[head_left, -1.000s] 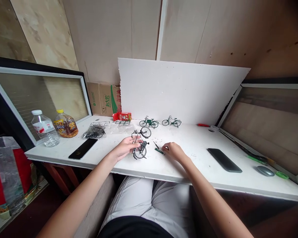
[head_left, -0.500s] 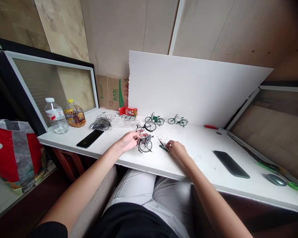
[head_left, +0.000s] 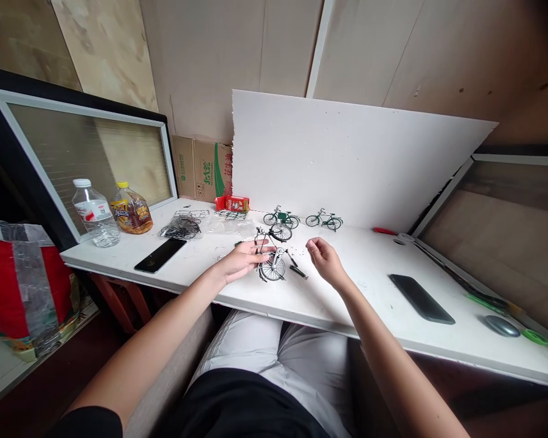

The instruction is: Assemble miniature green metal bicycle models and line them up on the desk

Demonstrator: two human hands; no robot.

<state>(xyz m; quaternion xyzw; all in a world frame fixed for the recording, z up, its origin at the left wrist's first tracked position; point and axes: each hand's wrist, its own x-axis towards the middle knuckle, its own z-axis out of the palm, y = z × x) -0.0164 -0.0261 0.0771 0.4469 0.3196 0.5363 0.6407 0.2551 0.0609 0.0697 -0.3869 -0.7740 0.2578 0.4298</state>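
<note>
My left hand (head_left: pixel 241 263) grips a small black model bicycle (head_left: pixel 272 267), its fingers at the frame. The bicycle is tilted over the white table, one wheel towards me and the other towards the back. To its right, above the tabletop, my right hand (head_left: pixel 325 261) has thumb and fingertips pinched together. Whatever is in that pinch is too small to make out. Between the hands lie a small green-handled tool (head_left: pixel 298 272) and a thin dark piece (head_left: pixel 292 259), with tiny dark bits nearby. Two green model bicycles, a left one (head_left: pixel 280 218) and a right one (head_left: pixel 323 220), stand behind.
A plastic bag of black parts (head_left: pixel 181 228) and a phone (head_left: pixel 160 255) lie left, near a water bottle (head_left: pixel 95 214) and a brown drink bottle (head_left: pixel 131 210). A red box (head_left: pixel 237 204) is behind. Right are a dark phone-like slab (head_left: pixel 421 298) and a mouse (head_left: pixel 502 326).
My right hand has lifted up from beside the green-handled tool, still pinched. My left hand has turned the bicycle slightly and shifted it a little to the right.
</note>
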